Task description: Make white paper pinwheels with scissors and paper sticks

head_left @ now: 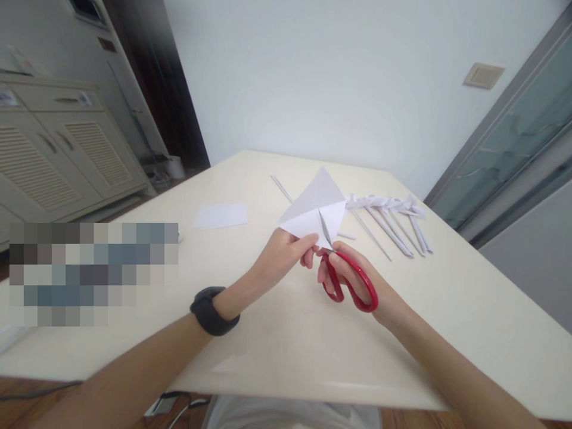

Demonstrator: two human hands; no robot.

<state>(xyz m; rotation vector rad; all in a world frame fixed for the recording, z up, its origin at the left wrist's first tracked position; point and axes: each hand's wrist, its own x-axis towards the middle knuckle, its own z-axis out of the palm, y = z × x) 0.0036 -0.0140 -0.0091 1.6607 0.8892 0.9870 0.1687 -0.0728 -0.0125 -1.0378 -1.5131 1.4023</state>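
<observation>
Between thumb and fingers, my left hand (290, 247) pinches the lower edge of a white sheet of paper (313, 199), held above the table. The sheet has a crease across it, and a slit opens near its lower right part. My right hand (351, 268) grips scissors (364, 292) with red handles. Their blades are at the slit and mostly hidden by the paper, so how far apart they stand cannot be made out. Both hands are close together, near the middle of the table.
The cream table (277, 345) stands against a white wall. Several rolled paper sticks (391, 232) and crumpled or folded paper strips (384, 204) lie to the right. A flat white paper piece (221, 215) lies to the left. A pixelated patch covers the far left of the table.
</observation>
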